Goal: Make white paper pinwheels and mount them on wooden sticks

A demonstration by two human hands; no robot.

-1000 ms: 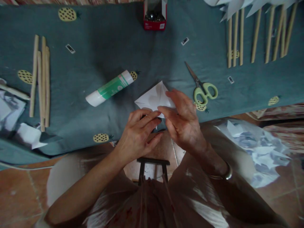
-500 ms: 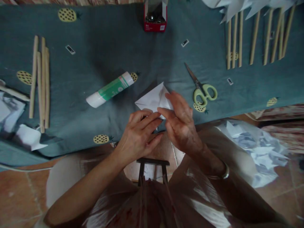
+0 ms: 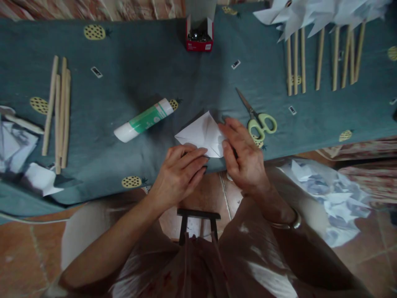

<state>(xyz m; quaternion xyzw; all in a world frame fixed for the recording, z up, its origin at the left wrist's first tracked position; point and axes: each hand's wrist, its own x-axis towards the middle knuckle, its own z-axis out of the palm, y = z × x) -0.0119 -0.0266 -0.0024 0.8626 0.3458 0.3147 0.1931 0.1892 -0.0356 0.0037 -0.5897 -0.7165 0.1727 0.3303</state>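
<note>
A folded piece of white paper (image 3: 198, 134) with crease lines lies at the table's front edge. My left hand (image 3: 182, 169) lies along its lower edge, fingers close together and holding the paper there. At the right edge of the paper, my right hand (image 3: 243, 155) has its thumb and forefinger against it; the other fingers are curled and partly hidden. Up and left of the paper lies a glue stick (image 3: 144, 120) with a green label. To the right are scissors (image 3: 257, 118) with light green handles, their blades pointing away.
Wooden sticks (image 3: 58, 116) and cut paper (image 3: 40, 178) lie at left. A red box (image 3: 199, 45) of shiny metal pieces stands at the back. White paper pinwheels (image 3: 297, 18) on sticks lie back right. A plastic bag (image 3: 331, 198) of paper pieces is beside my right leg.
My right hand has moved right, from the middle of the paper to its right edge. More of the paper's face shows. The whole view has shifted slightly.
</note>
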